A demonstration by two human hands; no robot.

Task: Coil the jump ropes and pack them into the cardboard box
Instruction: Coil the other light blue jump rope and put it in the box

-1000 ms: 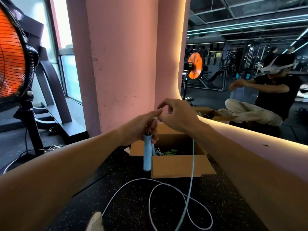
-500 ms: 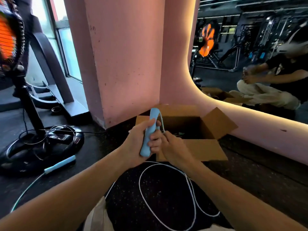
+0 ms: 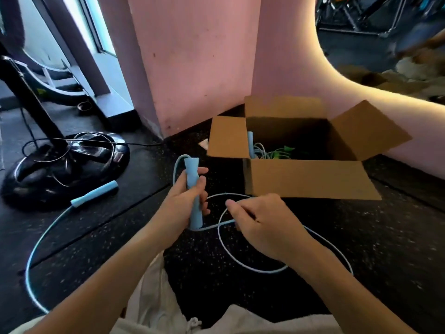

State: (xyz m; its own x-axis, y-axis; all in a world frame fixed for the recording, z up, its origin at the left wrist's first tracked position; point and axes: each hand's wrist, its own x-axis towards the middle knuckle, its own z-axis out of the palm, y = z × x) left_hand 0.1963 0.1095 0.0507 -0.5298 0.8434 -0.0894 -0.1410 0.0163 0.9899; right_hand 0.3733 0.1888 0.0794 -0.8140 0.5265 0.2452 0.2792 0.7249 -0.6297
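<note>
My left hand (image 3: 185, 201) grips a light blue jump rope handle (image 3: 193, 182) upright, with a short loop of cord arching off its top. My right hand (image 3: 262, 222) pinches the pale blue cord (image 3: 224, 247) just right of the handle's lower end. The cord runs on in a loose ring over the black floor below my right hand. The rope's second blue handle (image 3: 95, 194) lies on the floor to the left, its cord curving toward me. An open cardboard box (image 3: 308, 177) stands behind my hands, with a blue rope and a green rope (image 3: 281, 151) inside.
A black round fan base (image 3: 65, 165) with a dark cable stands at the left, just behind the loose handle. A pink pillar (image 3: 192, 63) and a curved pink wall rise behind the box. My pale trousers (image 3: 154, 302) fill the bottom edge.
The view has tipped down toward the floor. My hands have dropped from above the box to in front of it. My right hand has slid away from the handle, to the right along the cord.
</note>
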